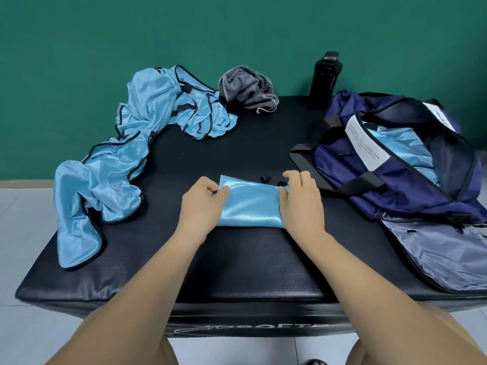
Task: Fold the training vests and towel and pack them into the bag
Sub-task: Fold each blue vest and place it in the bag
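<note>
A folded light-blue training vest [249, 205] lies in the middle of the black padded bench [253, 262]. My left hand [201, 204] grips its left edge, and my right hand [303, 201] grips its right edge. More light-blue vests [126, 154] with black trim lie crumpled along the left side. A grey striped towel [247, 88] sits bunched at the back. The navy bag [400, 164] stands unzipped at the right, with light-blue fabric [395, 148] showing inside.
A black bottle [325, 79] stands at the back next to the bag. The bag's grey-lined flap [437, 256] hangs over the bench's right front edge. A green wall rises behind, and pale floor lies to the left.
</note>
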Action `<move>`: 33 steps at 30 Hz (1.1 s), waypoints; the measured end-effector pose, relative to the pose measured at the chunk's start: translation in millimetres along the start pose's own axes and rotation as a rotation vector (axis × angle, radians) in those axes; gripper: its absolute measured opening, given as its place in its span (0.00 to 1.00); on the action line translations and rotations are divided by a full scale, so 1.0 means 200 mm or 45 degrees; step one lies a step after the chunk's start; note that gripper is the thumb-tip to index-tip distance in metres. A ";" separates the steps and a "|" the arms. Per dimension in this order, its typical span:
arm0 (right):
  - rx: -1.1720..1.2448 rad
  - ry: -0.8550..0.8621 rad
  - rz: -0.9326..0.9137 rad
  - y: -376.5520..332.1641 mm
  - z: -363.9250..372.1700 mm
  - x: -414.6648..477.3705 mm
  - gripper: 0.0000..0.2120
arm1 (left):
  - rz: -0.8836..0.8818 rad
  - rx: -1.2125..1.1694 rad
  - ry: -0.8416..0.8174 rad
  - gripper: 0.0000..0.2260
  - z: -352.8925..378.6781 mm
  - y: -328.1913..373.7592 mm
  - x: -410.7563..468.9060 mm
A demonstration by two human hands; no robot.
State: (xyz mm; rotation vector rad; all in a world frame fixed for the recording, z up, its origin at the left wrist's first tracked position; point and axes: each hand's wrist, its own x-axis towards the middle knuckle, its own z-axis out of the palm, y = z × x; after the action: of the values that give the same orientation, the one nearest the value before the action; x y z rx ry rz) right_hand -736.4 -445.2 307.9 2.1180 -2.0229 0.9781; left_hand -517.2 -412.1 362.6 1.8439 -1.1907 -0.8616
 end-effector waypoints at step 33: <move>0.902 -1.199 0.116 0.39 -1.47 0.47 0.21 | 0.694 -0.223 -0.805 0.04 0.28 1.01 -0.35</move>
State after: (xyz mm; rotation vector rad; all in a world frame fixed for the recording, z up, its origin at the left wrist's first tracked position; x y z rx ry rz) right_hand -930.6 -406.6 558.2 3.3872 -2.3503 0.8738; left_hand -672.8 -414.8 520.7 1.0301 -1.8202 -1.2084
